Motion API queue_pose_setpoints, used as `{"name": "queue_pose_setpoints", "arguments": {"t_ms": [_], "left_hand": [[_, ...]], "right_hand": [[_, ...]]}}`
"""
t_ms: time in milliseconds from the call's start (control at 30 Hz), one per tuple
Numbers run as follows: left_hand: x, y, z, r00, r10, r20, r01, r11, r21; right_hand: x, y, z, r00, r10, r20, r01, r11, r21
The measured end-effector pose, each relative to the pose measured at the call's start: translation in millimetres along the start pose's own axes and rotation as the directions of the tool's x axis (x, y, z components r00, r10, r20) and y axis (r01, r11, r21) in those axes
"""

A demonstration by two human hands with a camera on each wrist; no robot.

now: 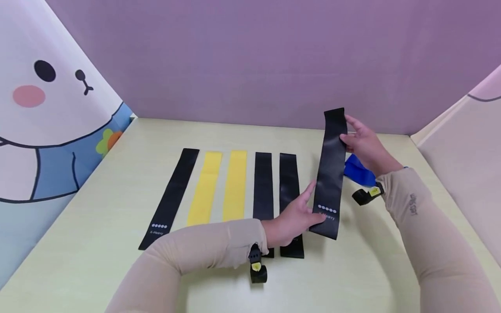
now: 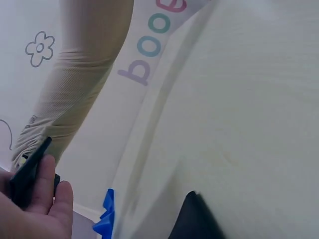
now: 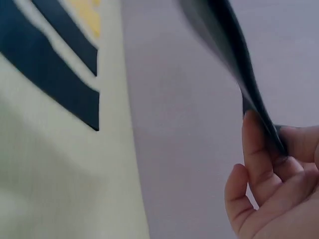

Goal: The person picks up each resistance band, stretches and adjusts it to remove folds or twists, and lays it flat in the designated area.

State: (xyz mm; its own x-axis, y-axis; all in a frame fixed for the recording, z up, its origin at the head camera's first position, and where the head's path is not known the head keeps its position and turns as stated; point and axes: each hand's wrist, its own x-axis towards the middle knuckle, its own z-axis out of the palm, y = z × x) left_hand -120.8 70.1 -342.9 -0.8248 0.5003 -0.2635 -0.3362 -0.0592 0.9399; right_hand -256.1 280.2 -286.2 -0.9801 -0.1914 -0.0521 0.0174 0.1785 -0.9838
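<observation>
A black resistance band (image 1: pixel 330 174) marked X-Heavy is held raised and tilted above the right part of the table. My left hand (image 1: pixel 291 219) pinches its lower end, the thumb lying across the printed front. Near the top, my right hand (image 1: pixel 365 143) grips the band's right edge between thumb and fingers. In the right wrist view, the band (image 3: pixel 239 64) appears edge-on, running up from the right hand (image 3: pixel 279 189). The left wrist view shows the left hand (image 2: pixel 40 209) with a dark part of the band between its fingers.
Left of the held band lie two black bands (image 1: pixel 263 187) (image 1: pixel 288 182), two yellow bands (image 1: pixel 235 184) (image 1: pixel 205 187) and another black band (image 1: pixel 172 195). A crumpled blue band (image 1: pixel 358 171) lies behind the right wrist. A purple wall (image 1: pixel 254 65) bounds the table's back.
</observation>
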Motion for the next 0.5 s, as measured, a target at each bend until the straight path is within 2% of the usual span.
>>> {"name": "queue_pose_setpoints", "arguments": {"t_ms": [33,200,367,433,500], "left_hand": [[0.8,-1.8,0.9,1.000,-0.014,0.005,0.014,1.000,-0.019],[3.1,-10.1,4.3,0.997,-0.080,0.021,0.082,0.995,-0.064],[5.8,-16.5,5.3,0.993,-0.119,0.027,0.119,0.993,-0.017],[7.3,-18.8,5.5,0.991,-0.131,0.026,0.131,0.991,-0.010],[8.8,-21.3,5.4,0.989,-0.145,0.020,0.145,0.989,-0.001]], "right_hand": [[2,0,1,1.000,-0.003,-0.007,0.002,0.998,-0.069],[14,4,6,1.000,0.000,0.026,0.006,0.980,-0.200],[21,8,12,0.996,0.037,0.084,0.000,0.916,-0.402],[23,10,15,0.991,0.052,0.122,0.008,0.897,-0.442],[25,12,18,0.986,0.064,0.154,0.013,0.891,-0.453]]}}
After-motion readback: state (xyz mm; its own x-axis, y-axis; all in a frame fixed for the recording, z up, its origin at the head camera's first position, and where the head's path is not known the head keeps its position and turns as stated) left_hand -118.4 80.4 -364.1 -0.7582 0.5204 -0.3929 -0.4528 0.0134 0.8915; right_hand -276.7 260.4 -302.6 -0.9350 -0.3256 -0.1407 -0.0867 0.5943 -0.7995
